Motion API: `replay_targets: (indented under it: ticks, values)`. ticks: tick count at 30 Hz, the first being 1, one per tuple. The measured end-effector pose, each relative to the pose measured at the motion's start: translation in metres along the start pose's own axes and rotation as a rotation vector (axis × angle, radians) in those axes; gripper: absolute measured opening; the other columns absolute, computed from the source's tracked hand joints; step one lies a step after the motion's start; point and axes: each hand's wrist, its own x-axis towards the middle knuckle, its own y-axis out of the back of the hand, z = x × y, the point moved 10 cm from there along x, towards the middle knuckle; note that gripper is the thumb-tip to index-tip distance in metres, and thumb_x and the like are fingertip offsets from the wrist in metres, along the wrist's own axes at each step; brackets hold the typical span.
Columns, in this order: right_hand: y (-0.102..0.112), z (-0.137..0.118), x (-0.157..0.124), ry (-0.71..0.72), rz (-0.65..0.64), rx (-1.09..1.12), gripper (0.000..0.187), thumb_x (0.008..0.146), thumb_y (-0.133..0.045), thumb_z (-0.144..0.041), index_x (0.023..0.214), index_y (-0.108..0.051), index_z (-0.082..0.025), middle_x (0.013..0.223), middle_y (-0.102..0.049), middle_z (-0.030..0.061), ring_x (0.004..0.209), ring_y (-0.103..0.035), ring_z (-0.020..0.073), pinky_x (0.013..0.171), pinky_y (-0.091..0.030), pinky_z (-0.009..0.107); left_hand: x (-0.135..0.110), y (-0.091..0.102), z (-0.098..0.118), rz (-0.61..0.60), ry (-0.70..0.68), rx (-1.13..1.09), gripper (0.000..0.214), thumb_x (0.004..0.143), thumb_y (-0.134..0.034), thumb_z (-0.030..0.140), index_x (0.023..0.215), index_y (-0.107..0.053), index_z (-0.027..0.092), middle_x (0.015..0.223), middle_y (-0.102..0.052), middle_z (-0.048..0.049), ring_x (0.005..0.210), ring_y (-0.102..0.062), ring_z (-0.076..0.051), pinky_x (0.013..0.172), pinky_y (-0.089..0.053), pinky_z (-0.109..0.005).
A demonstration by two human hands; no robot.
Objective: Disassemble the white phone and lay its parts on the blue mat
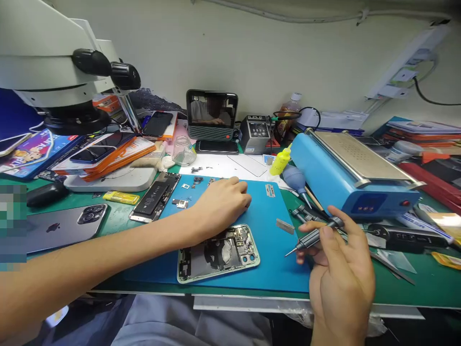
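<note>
My right hand (340, 264) holds a grey precision screwdriver (310, 239) between thumb and fingers, its thin tip pointing down and left. My left hand (228, 202) reaches across the blue mat (273, 269) with its fingers curled closed; the fingertips are hidden, so whatever they grip does not show. Below the left wrist lies an opened phone housing (219, 254) with a pale green frame and bare inner parts. Small phone parts (180, 203) are scattered left of that hand. A phone screen assembly (155, 197) lies at the mat's left edge. Between the hands rests a small grey metal strip (285, 226).
A microscope (72, 72) overhangs the left side. A dark phone (65, 228) lies under it. The blue heating machine (345, 178) stands at the right, near a blower bulb (294, 178), a yellow bottle (281, 161) and tweezers (392, 266). A smart display (212, 115) stands behind.
</note>
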Motion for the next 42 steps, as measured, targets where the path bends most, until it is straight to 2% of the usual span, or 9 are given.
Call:
replay_targets:
  ticks: [11,16,20,22,25,28,33,38,42]
  values:
    - [-0.003,-0.002,-0.003,-0.003,-0.037,0.004,0.062,0.093,-0.081,-0.051,0.144,-0.062,-0.02,0.087,-0.076,0.0043,0.055,-0.059,0.016,0.044,-0.044,0.027,-0.006,-0.009,-0.011,-0.016,0.071,-0.057,0.022,0.1,-0.068,0.009,0.1,-0.087,0.02,0.102,-0.078,-0.0092,0.098,-0.071,-0.027,0.074,-0.053,-0.034]
    - [-0.002,0.0,-0.003,-0.017,-0.025,0.001,0.064,0.092,-0.082,-0.051,0.145,-0.062,-0.02,0.087,-0.076,0.0041,0.056,-0.06,0.0164,0.043,-0.044,0.027,-0.004,0.02,-0.023,0.052,0.129,-0.102,0.02,0.104,-0.068,0.016,0.104,-0.087,0.021,0.103,-0.08,-0.0078,0.099,-0.073,-0.026,0.079,-0.055,-0.035]
    - [-0.001,0.001,-0.003,-0.018,-0.015,0.007,0.064,0.09,-0.083,-0.051,0.144,-0.064,-0.022,0.084,-0.074,0.0025,0.057,-0.059,0.0159,0.043,-0.045,0.026,-0.039,0.052,-0.02,0.125,0.194,-0.085,0.028,0.114,-0.059,0.032,0.111,-0.085,0.022,0.109,-0.081,-0.0076,0.103,-0.074,-0.028,0.088,-0.056,-0.04]
    - [-0.002,0.002,-0.003,-0.027,-0.024,-0.012,0.063,0.089,-0.084,-0.053,0.142,-0.067,-0.022,0.082,-0.072,0.0018,0.058,-0.058,0.0153,0.043,-0.044,0.024,-0.068,0.046,-0.005,0.05,0.172,-0.033,0.041,0.115,-0.054,0.048,0.114,-0.083,0.019,0.111,-0.081,-0.0106,0.102,-0.075,-0.031,0.088,-0.058,-0.045]
    - [-0.006,0.006,-0.002,-0.035,-0.07,-0.07,0.067,0.089,-0.083,-0.056,0.146,-0.066,-0.024,0.076,-0.069,0.0001,0.056,-0.052,0.0138,0.04,-0.038,0.021,-0.112,0.028,0.01,-0.007,0.208,0.026,0.09,0.089,-0.07,0.086,0.132,-0.075,0.008,0.131,-0.077,-0.0235,0.108,-0.075,-0.041,0.085,-0.061,-0.051]
    - [-0.013,0.009,-0.001,-0.035,-0.13,-0.154,0.073,0.09,-0.081,-0.058,0.154,-0.061,-0.028,0.071,-0.066,-0.0022,0.055,-0.049,0.0134,0.042,-0.035,0.021,-0.14,0.013,0.017,-0.023,0.206,-0.001,0.105,0.084,-0.09,0.068,0.161,-0.05,0.007,0.146,-0.07,-0.0243,0.121,-0.072,-0.042,0.09,-0.062,-0.05]
    - [-0.022,0.012,-0.002,-0.052,-0.204,-0.3,0.067,0.092,-0.08,-0.06,0.15,-0.066,-0.03,0.068,-0.06,-0.0034,0.058,-0.048,0.0135,0.044,-0.034,0.021,-0.164,0.004,0.0,-0.003,0.329,-0.233,0.108,0.094,-0.088,0.04,0.175,-0.018,0.035,0.148,-0.067,-0.0097,0.129,-0.068,-0.035,0.099,-0.06,-0.047]
    - [-0.031,0.009,0.0,0.016,-0.266,-0.432,0.059,0.091,-0.079,-0.064,0.139,-0.074,-0.029,0.07,-0.055,-0.0032,0.061,-0.048,0.0139,0.05,-0.041,0.024,-0.187,-0.001,-0.007,0.074,0.426,-0.374,0.103,0.099,-0.081,0.04,0.175,-0.011,0.045,0.15,-0.063,-0.007,0.135,-0.061,-0.036,0.109,-0.053,-0.056]
    - [-0.032,0.008,0.003,0.049,-0.274,-0.525,0.06,0.089,-0.079,-0.064,0.14,-0.075,-0.032,0.073,-0.054,-0.0027,0.062,-0.048,0.0142,0.05,-0.042,0.024,-0.205,-0.005,-0.011,0.043,0.461,-0.464,0.118,0.093,-0.089,0.038,0.176,-0.006,0.047,0.153,-0.061,-0.0077,0.134,-0.06,-0.036,0.112,-0.052,-0.057]
